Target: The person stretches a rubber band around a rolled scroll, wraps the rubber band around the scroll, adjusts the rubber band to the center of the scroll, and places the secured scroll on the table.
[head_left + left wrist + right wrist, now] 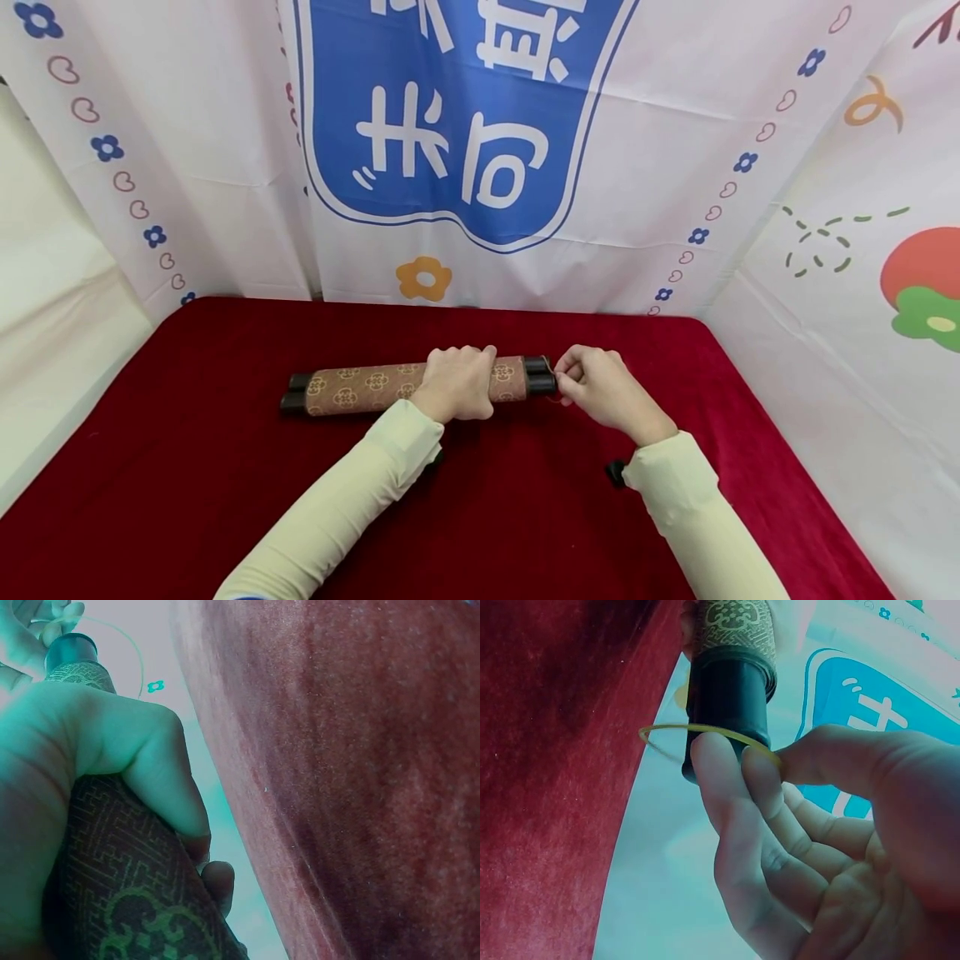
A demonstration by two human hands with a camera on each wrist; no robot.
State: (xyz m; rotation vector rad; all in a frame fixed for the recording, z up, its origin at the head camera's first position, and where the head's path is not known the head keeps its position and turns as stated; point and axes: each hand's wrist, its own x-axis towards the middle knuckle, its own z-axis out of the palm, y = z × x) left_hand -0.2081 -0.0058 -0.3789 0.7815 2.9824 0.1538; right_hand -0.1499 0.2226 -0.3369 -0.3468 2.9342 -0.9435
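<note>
A double-roller scroll (pixel 375 385), wrapped in brown brocade with gold flower patterns, lies crosswise over the red cloth. Black knobs (pixel 295 393) show at its left end and a black end cap (pixel 731 697) at its right. My left hand (pixel 459 383) grips the scroll right of its middle, thumb and fingers curled round the brocade (pixel 127 847). At the right end, my right hand (pixel 603 387) pinches a thin yellowish elastic band (pixel 673 726) between thumb and fingers. The band loops about the black end in the right wrist view; how far it encircles both rollers is hidden.
Red velvet cloth (pixel 480 517) covers the table. White printed curtains (pixel 247 208) rise behind its back edge and at both sides. A small black device (pixel 616 473) sits by the right sleeve cuff.
</note>
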